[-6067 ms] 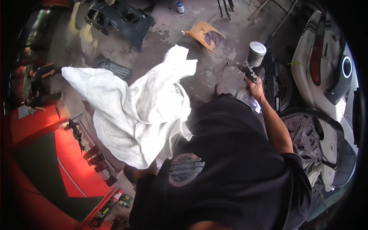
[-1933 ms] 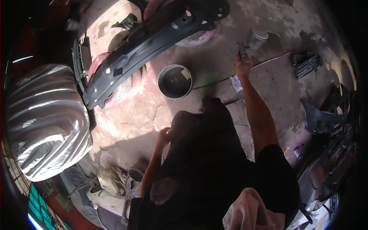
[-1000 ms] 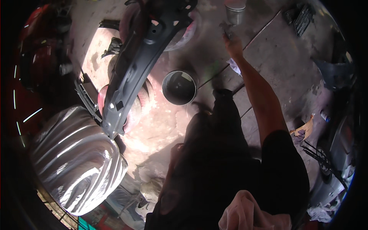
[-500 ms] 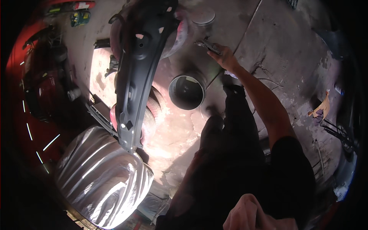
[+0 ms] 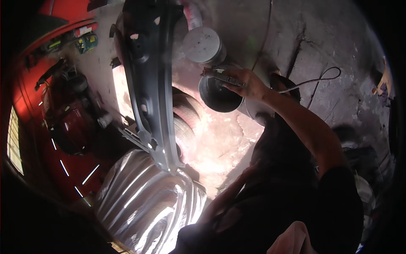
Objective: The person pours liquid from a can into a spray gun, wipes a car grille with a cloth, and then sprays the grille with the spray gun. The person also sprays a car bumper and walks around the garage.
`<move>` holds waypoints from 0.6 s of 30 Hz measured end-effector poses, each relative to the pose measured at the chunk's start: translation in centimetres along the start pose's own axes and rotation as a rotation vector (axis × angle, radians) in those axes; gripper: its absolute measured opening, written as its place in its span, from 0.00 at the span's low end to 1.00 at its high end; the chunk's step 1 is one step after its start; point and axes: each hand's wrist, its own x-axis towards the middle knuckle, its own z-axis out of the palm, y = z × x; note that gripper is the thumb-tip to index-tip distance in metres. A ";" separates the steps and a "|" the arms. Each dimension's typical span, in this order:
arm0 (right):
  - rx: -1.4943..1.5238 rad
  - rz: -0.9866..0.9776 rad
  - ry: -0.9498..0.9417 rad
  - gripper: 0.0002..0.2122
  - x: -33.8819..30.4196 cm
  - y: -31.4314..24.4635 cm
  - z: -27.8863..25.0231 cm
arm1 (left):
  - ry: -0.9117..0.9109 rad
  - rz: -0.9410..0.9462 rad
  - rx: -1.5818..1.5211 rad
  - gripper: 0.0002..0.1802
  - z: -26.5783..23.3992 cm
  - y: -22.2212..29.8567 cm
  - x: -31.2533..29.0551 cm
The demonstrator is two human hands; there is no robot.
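My right hand (image 5: 249, 84) is closed around a grey metal clamp-like tool (image 5: 226, 78), its jaw end pointing left over the rim of a dark open bucket (image 5: 213, 99). A thin cable (image 5: 313, 79) loops out to the right from beside my wrist. Just beyond the bucket stands a pale round-topped container (image 5: 202, 44). To the left, a long dark grey sheet-metal car panel (image 5: 154, 84) stretches away from me, above worn tyres (image 5: 186, 108). My left forearm (image 5: 224, 194) lies low near my body; its hand is lost in shadow against my dark clothes.
A silver cover (image 5: 148, 203) drapes a bulky shape at the near left, under the panel's near end. Farther left are a dark red machine (image 5: 72, 125) and a green-and-yellow item (image 5: 86, 43). The cracked concrete floor (image 5: 249, 139) is brightly sunlit in the middle.
My right hand has brought the clamp-like tool nearer and over the bucket's rim. My view has shifted, and the cable loop now shows at the right.
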 end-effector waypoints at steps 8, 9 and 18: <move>-0.252 -0.016 -0.326 0.18 -7.0 -4.9 1.7 | 0.072 0.126 0.015 0.23 -0.7 -8.2 -0.3; -0.394 -0.059 -0.276 0.18 -6.4 -3.6 1.0 | 0.084 0.143 0.019 0.23 -0.9 -9.2 -0.2; -0.523 -0.021 0.230 0.16 -4.4 -6.1 4.7 | 0.246 0.316 0.015 0.24 0.3 -20.2 0.9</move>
